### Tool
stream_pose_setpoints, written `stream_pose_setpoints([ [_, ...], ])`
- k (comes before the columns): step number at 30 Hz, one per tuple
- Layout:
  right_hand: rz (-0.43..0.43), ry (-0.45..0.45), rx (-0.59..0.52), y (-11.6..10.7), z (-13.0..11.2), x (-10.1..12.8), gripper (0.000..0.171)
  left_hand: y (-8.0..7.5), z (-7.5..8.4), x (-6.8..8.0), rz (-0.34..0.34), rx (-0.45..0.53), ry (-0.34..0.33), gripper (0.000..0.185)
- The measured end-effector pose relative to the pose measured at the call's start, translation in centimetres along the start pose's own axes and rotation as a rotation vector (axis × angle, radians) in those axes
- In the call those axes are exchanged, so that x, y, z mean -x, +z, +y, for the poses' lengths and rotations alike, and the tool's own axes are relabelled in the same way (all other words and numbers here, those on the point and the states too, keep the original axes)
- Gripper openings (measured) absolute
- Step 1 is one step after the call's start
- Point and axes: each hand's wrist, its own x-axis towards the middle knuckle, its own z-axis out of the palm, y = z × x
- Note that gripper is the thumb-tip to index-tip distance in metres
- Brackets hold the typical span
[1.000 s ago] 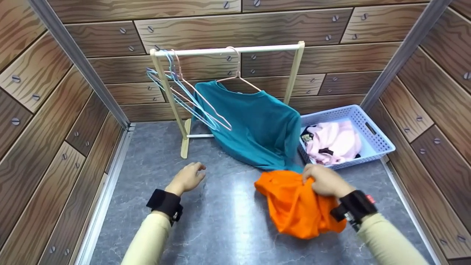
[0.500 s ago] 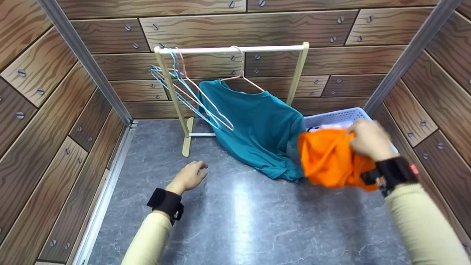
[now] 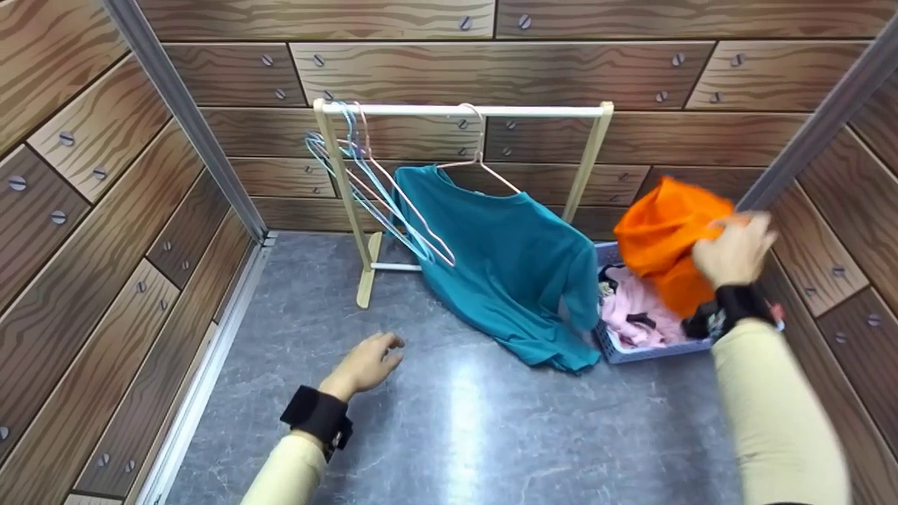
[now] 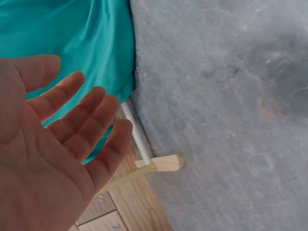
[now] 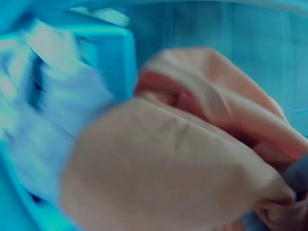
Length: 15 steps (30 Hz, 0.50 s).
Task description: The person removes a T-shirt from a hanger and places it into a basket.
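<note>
My right hand grips a bunched orange cloth garment in the air over the blue plastic basket at the right. In the right wrist view the garment fills the middle, colours shifted, and covers much of that hand. Inside the basket lies a pale pink garment with dark patches. My left hand hovers over the grey floor with nothing in it; the left wrist view shows its palm and relaxed fingers. A teal long-sleeved shirt hangs from a pink hanger, its hem and one sleeve reaching the floor.
The clothes rack has wooden posts and a white rail. Several blue and pink hangers crowd its left end. Wood-patterned walls enclose the back and both sides. Grey floor extends in front of the rack.
My right hand has carried the orange garment from the floor in front of the shirt up and right, over the basket. The left hand has barely moved; the view has shifted slightly.
</note>
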Motion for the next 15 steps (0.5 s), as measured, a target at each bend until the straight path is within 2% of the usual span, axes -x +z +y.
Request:
stream_pose_setpoints([
  [1,-0.046,-0.001,-0.007,1.4,1.0,0.7,0.031,0.2,-0.1,0.2,-0.005,0.004,0.003,0.024],
  [4,-0.256,-0.023,0.015,5.2,3.8,3.2,0.039,0.8,-0.3,0.7,-0.022,0.013,0.0,0.023],
  [8,-0.552,-0.09,0.063,8.8,6.6,5.9,0.065,1.3,-0.3,0.7,-0.047,0.018,-0.003,0.024],
  [11,-0.683,-0.115,0.078,10.2,7.5,7.1,0.075,1.4,0.0,0.3,-0.058,0.013,-0.005,0.025],
  [15,-0.749,-0.144,0.121,10.6,7.4,7.4,0.075,1.4,0.9,-0.7,-0.077,0.001,-0.004,0.027],
])
